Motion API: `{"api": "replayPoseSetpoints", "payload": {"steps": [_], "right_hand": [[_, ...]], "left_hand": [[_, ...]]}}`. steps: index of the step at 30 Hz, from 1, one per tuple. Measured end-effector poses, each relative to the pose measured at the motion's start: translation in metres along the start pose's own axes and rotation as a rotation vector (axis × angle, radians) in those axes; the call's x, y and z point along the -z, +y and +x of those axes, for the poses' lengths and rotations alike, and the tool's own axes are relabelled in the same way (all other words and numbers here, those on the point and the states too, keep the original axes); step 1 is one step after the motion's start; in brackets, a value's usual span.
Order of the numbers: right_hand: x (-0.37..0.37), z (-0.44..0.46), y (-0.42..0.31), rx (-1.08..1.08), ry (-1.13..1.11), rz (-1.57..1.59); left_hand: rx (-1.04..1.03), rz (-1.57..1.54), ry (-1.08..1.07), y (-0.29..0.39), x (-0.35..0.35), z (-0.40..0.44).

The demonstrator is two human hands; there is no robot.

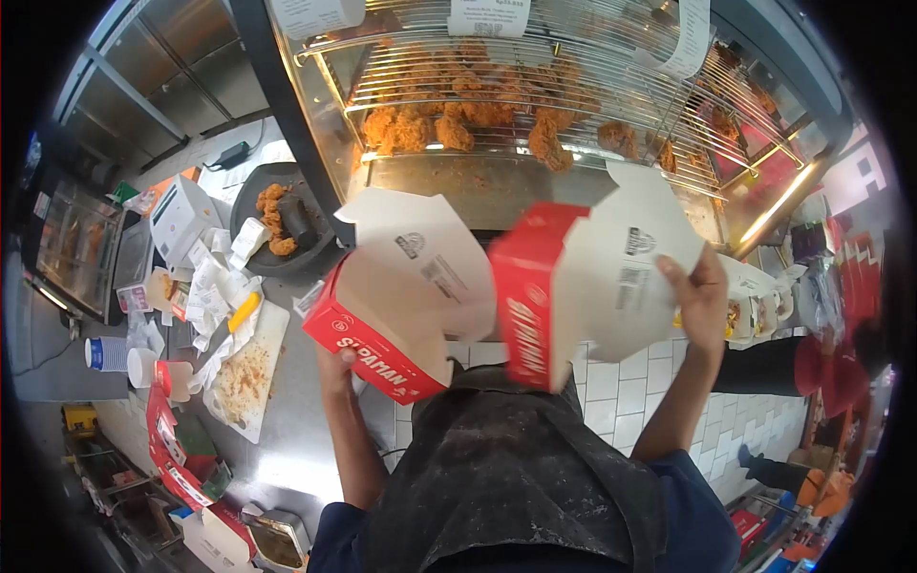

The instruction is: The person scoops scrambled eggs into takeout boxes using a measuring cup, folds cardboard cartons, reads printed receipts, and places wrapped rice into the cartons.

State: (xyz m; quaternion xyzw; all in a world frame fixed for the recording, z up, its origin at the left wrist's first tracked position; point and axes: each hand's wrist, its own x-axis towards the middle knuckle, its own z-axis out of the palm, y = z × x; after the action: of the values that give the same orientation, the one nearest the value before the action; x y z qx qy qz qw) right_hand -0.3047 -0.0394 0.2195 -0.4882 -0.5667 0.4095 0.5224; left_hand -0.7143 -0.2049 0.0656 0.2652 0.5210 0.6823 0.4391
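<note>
Two red and white cardboard boxes are held up side by side in front of a warming cabinet. My left hand [336,368] is closed on the lower side of the left box [382,351], whose flaps stand open over a bare inside. The right box [531,286] is slightly blurred, and my right hand [702,291] grips its white flap between thumb and fingers. Behind the boxes, pieces of fried chicken [396,128] lie on wire racks [363,95] in the cabinet.
At the left, a steel counter [296,420] bears a white cutting board [270,363] with crumbs, a yellow-handled tool [245,311] and a dark pan [320,250] with chicken. Paper cups [107,354] stand farther left. Another person's dark-clothed limb [764,367] shows at the right.
</note>
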Motion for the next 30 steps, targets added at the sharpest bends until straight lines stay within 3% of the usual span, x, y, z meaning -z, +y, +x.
{"api": "replayPoseSetpoints", "payload": {"steps": [3,6,7,10,12,14,16,17,18,20,23,30], "right_hand": [[0.045,0.031,0.017,0.036,-0.223,-0.631],[0.042,0.057,0.073,0.242,-0.494,-0.789],[0.039,0.063,0.088,0.089,-0.554,-0.853],[0.03,0.065,0.11,0.206,-0.522,-0.927],[0.003,0.051,0.068,0.542,-0.444,-0.977],[-0.031,0.032,0.055,0.264,-0.453,-0.48],[-0.066,0.008,0.037,0.549,-0.472,-0.646],[-0.083,-0.001,0.034,0.319,-0.46,-0.432],[-0.089,-0.005,0.04,0.319,-0.473,-0.422],[-0.101,-0.009,0.056,0.474,-0.319,-0.402],[-0.121,-0.019,0.074,0.507,-0.278,-0.341],[-0.151,-0.02,0.061,0.57,-0.26,-0.318]], "left_hand": [[-0.043,0.1,0.021,-0.005,0.018,0.01],[-0.061,0.045,0.005,-0.035,0.029,0.008],[-0.093,0.035,-0.005,-0.043,0.027,0.006],[-0.144,-0.058,0.002,-0.061,0.009,0.002],[-0.151,-0.056,-0.01,-0.056,-0.027,-0.004],[-0.151,-0.034,-0.041,-0.044,-0.061,-0.007],[-0.161,-0.018,-0.06,-0.036,-0.083,-0.012],[-0.172,-0.019,-0.069,-0.031,-0.088,-0.014],[-0.173,-0.012,-0.054,-0.024,-0.086,-0.018],[-0.214,-0.082,-0.162,-0.016,-0.083,-0.024],[-0.13,-0.046,-0.116,-0.013,-0.077,-0.035],[-0.178,0.002,0.092,-0.011,-0.059,-0.044]]}}
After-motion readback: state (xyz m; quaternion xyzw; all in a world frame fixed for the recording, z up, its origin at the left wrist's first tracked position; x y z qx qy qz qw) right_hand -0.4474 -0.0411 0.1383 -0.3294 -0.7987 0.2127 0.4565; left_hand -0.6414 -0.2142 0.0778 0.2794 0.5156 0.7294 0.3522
